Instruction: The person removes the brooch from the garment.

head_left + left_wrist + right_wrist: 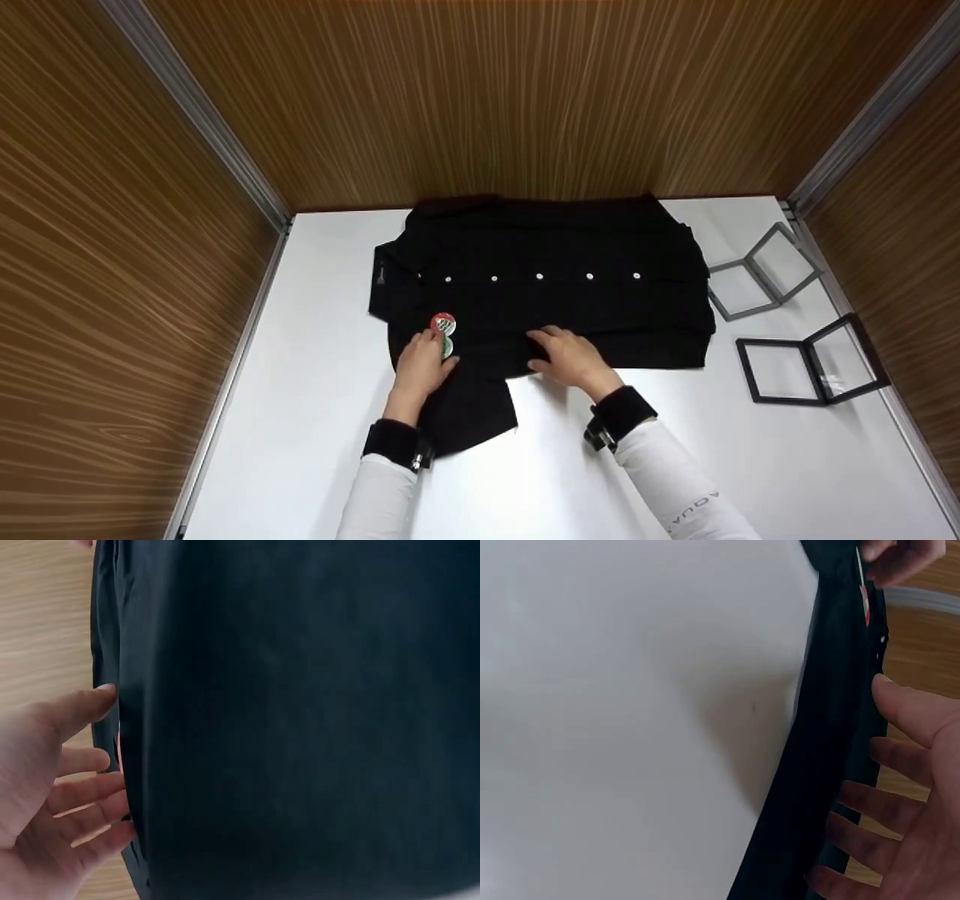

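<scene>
A black button-up shirt (555,240) lies spread on the white table, collar toward the left, with a row of white buttons along its middle. Two round badges, one red (443,323) and one green (448,347), sit on its near left part. My left hand (420,364) rests there, fingertips by the badges and partly covering the green one. Its fingers (97,817) look extended against the cloth in the left wrist view. Farther right, my right hand (571,358) touches the shirt's near edge. Spread fingers (877,806) lie on the fabric in the right wrist view.
On the table's right side stand two hinged double frames, a grey one (772,291) at the back and a black one (814,375) nearer. Wood-grain panels (525,97) wall the white table (315,330) at the back and both sides. One short sleeve (476,412) extends toward me.
</scene>
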Action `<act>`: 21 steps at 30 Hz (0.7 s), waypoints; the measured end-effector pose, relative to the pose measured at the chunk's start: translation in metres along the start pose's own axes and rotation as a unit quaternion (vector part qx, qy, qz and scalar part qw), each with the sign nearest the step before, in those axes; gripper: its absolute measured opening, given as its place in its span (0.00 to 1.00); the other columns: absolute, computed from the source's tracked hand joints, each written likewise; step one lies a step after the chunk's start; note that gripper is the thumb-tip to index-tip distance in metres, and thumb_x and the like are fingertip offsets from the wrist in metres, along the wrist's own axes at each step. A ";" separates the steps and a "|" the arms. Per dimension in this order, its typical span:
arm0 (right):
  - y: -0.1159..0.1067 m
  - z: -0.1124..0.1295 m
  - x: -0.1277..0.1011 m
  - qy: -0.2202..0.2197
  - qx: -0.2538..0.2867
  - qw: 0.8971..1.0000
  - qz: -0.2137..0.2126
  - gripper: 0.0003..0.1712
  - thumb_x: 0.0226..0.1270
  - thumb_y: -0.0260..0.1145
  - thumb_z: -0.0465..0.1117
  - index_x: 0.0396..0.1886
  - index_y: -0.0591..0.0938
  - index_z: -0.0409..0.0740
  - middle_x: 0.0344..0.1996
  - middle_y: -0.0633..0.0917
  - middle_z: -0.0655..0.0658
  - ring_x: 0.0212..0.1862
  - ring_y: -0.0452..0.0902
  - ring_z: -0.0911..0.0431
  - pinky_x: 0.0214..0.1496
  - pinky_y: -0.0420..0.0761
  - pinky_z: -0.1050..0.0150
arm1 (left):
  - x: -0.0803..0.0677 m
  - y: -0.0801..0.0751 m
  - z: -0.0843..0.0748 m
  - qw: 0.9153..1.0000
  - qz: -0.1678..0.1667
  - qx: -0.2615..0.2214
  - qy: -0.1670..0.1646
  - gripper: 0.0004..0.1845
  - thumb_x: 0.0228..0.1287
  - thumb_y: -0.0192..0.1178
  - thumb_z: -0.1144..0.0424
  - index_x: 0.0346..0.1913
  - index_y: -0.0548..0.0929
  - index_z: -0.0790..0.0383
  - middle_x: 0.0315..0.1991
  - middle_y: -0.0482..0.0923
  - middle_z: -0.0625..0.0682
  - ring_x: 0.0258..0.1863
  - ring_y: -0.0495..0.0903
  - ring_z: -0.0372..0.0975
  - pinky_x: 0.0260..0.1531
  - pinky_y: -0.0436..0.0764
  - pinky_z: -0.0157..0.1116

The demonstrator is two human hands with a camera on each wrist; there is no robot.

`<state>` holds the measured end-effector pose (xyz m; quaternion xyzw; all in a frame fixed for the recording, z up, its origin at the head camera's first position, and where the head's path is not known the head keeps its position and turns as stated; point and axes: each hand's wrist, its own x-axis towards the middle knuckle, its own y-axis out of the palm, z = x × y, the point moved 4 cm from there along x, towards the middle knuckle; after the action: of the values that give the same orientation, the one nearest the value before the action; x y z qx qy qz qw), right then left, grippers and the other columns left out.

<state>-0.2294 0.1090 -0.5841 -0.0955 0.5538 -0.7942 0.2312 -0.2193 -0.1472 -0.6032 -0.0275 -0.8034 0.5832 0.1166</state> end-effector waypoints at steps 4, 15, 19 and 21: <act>0.006 0.015 0.007 -0.020 0.005 1.000 -0.007 0.31 0.67 0.67 0.50 0.66 0.75 0.43 0.61 0.76 0.36 0.61 0.72 0.39 0.60 0.72 0.41 | 0.002 0.003 -0.002 0.999 -0.032 0.018 -0.011 0.23 0.53 0.74 0.54 0.44 0.85 0.71 0.39 0.81 0.61 0.37 0.80 0.52 0.37 0.80 0.48; 0.019 0.040 0.025 -0.041 -0.060 0.997 0.019 0.29 0.69 0.66 0.52 0.66 0.76 0.47 0.64 0.74 0.40 0.64 0.69 0.42 0.62 0.69 0.42 | 0.005 0.002 -0.001 0.997 -0.063 0.013 -0.035 0.12 0.49 0.75 0.65 0.30 0.83 0.68 0.31 0.80 0.60 0.33 0.81 0.54 0.32 0.81 0.50; 0.023 0.040 0.026 -0.034 -0.056 0.998 0.025 0.27 0.68 0.66 0.53 0.63 0.79 0.48 0.64 0.74 0.40 0.65 0.68 0.42 0.62 0.69 0.40 | 0.005 0.000 -0.001 0.998 -0.062 0.001 -0.032 0.09 0.51 0.71 0.67 0.30 0.83 0.69 0.30 0.80 0.60 0.32 0.81 0.55 0.30 0.81 0.51; 0.024 0.039 0.026 -0.029 -0.053 0.998 0.028 0.27 0.68 0.64 0.56 0.62 0.80 0.50 0.64 0.74 0.40 0.65 0.68 0.42 0.62 0.68 0.40 | 0.005 -0.001 -0.001 0.997 -0.064 0.000 -0.034 0.08 0.51 0.70 0.67 0.31 0.83 0.68 0.29 0.80 0.60 0.31 0.82 0.55 0.29 0.81 0.51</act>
<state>-0.2295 0.0577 -0.5949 -0.1148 0.5910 -0.7537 0.2637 -0.2235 -0.1460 -0.6014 0.0439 -0.8069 0.5754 0.1263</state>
